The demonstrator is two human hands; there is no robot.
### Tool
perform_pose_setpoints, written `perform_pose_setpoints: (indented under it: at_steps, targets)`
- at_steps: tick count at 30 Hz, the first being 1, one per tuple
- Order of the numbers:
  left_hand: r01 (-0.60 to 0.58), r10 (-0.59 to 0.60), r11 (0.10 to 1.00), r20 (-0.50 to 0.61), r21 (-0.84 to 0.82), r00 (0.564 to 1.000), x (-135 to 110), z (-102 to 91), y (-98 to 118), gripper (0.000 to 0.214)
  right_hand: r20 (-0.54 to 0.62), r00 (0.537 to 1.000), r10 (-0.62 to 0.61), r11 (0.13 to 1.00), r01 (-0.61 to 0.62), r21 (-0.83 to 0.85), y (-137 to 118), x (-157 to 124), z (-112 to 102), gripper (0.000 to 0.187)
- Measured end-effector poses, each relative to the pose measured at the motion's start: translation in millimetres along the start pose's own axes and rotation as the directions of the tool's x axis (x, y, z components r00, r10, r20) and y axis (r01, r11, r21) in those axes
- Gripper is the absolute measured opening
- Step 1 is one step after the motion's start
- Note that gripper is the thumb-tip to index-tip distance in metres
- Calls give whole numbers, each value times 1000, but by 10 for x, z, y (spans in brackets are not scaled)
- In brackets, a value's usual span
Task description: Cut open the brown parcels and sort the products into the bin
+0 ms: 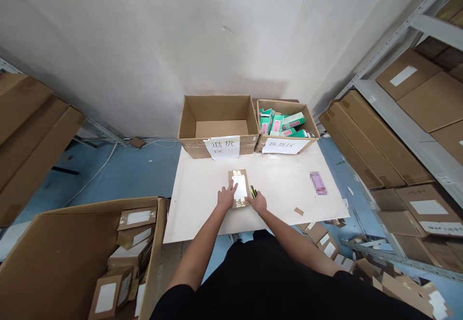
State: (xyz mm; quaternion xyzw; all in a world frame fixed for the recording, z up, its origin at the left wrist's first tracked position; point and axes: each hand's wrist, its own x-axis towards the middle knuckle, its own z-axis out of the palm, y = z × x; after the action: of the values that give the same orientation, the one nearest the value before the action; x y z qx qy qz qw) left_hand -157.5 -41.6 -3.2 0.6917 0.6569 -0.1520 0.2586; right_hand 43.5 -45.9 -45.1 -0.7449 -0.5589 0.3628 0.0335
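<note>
A small taped cardboard box (243, 174) with a white label lies flat on the white table, in front of me. My left hand (226, 196) rests on the box's left side, fingers stretched over the label. At the right edge of the box is my right hand (258, 202), closed around a yellow and black utility knife (253, 192) that points up and away from me. One finger of that hand touches the box's lower right corner. Whether the blade is out, I cannot tell.
At the table's (202, 185) back stand an empty carton (188, 141) with a paper sign and a carton (313, 127) of green and pink boxes. A blurred purple item (318, 183) and a cardboard scrap (298, 211) lie right. A large carton (47, 233) of parcels stands left; shelves (383, 103) right.
</note>
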Motion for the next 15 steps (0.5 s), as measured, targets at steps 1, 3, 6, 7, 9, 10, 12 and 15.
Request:
perform_pose_setpoints:
  at_steps: [1, 3, 6, 7, 9, 10, 12, 15]
  targets:
    - [37, -37, 999, 2, -15, 999, -21, 4, 16, 116, -22, 1000, -9, 999, 8, -32, -67, 105, -83, 57]
    - [91, -91, 995, 7, -43, 996, -61, 25, 96, 124, -54, 999, -4, 997, 0, -73, -212, 352, -289, 63]
    - [100, -101, 993, -16, -62, 995, -93, 89, 260, 117, -72, 997, -8, 994, 0, -112, -374, 693, -569, 65]
    - [84, -86, 994, -37, -65, 996, -92, 115, 301, 110, -68, 998, -2, 996, -4, -92, -395, 776, -631, 62]
    - [36, -43, 996, -86, -76, 995, -71, 169, 339, 95, -41, 998, 47, 998, -45, 38, -364, 875, -695, 52]
    - [9, -18, 997, -107, -83, 994, -52, 198, 337, 89, -22, 997, 78, 988, -74, 137, -311, 890, -698, 47]
    - [-35, 23, 995, -132, -95, 991, 0, 261, 310, 80, 25, 993, 119, 935, -121, 333, -136, 855, -658, 45]
    - [-30, 13, 994, -161, -105, 987, 92, 369, 274, 70, 118, 987, 105, 869, -149, 472, 195, 700, -540, 48]
